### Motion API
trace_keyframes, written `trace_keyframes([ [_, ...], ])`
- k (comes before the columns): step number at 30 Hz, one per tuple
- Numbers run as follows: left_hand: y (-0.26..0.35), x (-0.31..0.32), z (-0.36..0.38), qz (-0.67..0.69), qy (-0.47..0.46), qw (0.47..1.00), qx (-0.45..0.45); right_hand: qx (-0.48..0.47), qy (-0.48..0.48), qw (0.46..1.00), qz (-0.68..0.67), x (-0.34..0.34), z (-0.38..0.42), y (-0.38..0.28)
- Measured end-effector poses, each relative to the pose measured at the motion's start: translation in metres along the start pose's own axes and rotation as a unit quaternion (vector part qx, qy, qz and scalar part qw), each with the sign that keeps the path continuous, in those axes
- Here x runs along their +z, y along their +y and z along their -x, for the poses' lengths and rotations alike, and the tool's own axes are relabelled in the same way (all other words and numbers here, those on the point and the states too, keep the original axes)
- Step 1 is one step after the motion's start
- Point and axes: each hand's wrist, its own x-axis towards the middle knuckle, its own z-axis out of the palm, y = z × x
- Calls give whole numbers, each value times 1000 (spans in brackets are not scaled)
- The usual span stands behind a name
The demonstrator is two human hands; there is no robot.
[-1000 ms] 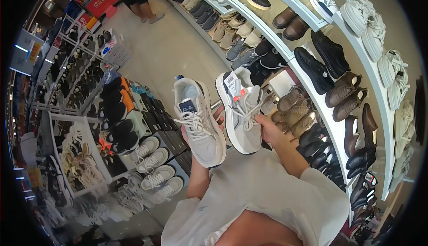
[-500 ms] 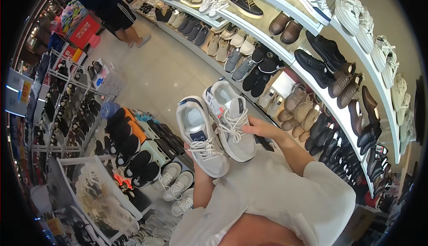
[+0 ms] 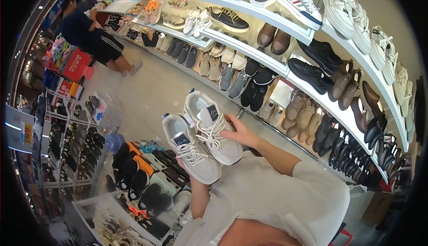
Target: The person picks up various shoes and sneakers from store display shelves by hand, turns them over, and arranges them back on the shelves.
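Note:
Two light grey lace-up sneakers with navy tongue labels are held side by side in front of my chest, openings up. My left hand (image 3: 185,168) is mostly hidden behind the left sneaker (image 3: 192,154) and supports it from the outer side and below. Around the outer side of the right sneaker (image 3: 218,134), my right hand (image 3: 240,132) is closed, its thumb beside the laces. The two shoes touch along their inner sides.
Curved lit shelves (image 3: 249,47) of shoes run from the top to the right. Wire racks (image 3: 71,143) stand left, a white-framed bin (image 3: 120,214) and boxes with shoes lower left. A person in dark clothes (image 3: 84,32) stands upper left.
Both sneakers and my hands appear a little further left in view. The camera view has shifted, and more of the standing person now shows, with something light at the hands.

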Motion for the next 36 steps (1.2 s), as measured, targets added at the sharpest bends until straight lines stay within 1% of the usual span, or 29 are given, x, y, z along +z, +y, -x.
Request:
trace_keyframes([
  [3,1,21,-36,-12,-20,1000,3,-3,-13,1000,4,-20,-29,-10],
  [4,0,32,-48,-4,-9,1000,13,-4,-12,1000,-1,-25,-37,-14],
  [5,-1,42,-61,4,-1,1000,21,14,-20,1000,-14,-32,-44,-19],
  [6,0,31,-73,-11,-46,999,17,34,-24,999,-28,-38,-50,-24],
  [7,4,22,-88,-15,-47,999,6,34,-14,999,-35,-44,-57,-25],
  [9,2,14,-110,-33,-40,998,-20,-43,24,997,60,-60,-66,-26],
  [10,-2,19,-117,-47,-32,997,-42,-57,26,994,89,-70,-68,-28],
  [11,-5,23,-128,-60,-30,996,-61,-48,69,993,78,-78,-69,-29],
  [13,-10,33,-144,-79,-28,991,-101,-35,22,990,132,-91,-69,-36],
  [14,-13,36,-153,-84,-27,989,-118,-5,25,990,141,-96,-67,-41],
  [17,-21,45,-179,-89,-37,984,-149,23,75,982,171,-101,-70,-47],
  [19,-25,52,-194,-91,-46,981,-167,18,99,983,156,-99,-74,-42],
  [21,-31,59,-209,-88,-54,976,-190,4,178,978,105,-98,-74,-36],
  [23,-33,67,-221,-89,-63,970,-215,12,195,976,98,-95,-78,-34],
  [25,-31,78,-229,-91,-72,965,-234,46,232,967,94,-88,-77,-39],
  [26,-30,84,-232,-91,-75,963,-242,28,255,964,66,-81,-76,-44],
  [27,-28,91,-236,-92,-80,960,-251,26,247,966,69,-73,-79,-39],
  [29,-21,98,-246,-89,-99,954,-268,13,309,948,-79,-60,-89,-26],
  [30,-15,94,-253,-64,-136,947,-283,32,298,943,-144,-54,-88,-41],
  [31,-7,104,-259,-41,-171,938,-298,35,292,945,-145,-46,-92,-40],
  [32,-4,115,-259,-32,-218,927,-305,-1,285,932,-224,-39,-95,-39],
  [33,1,115,-259,-28,-220,922,-317,-39,288,909,-299,-35,-93,-38],
  [34,3,113,-258,-40,-197,929,-311,-54,301,907,-290,-31,-94,-30],
  [35,4,111,-259,-52,-179,931,-313,-61,335,895,-289,-24,-93,-25],
  [36,4,91,-265,-10,-124,930,-347,-53,335,903,-265,-19,-92,-25],
])
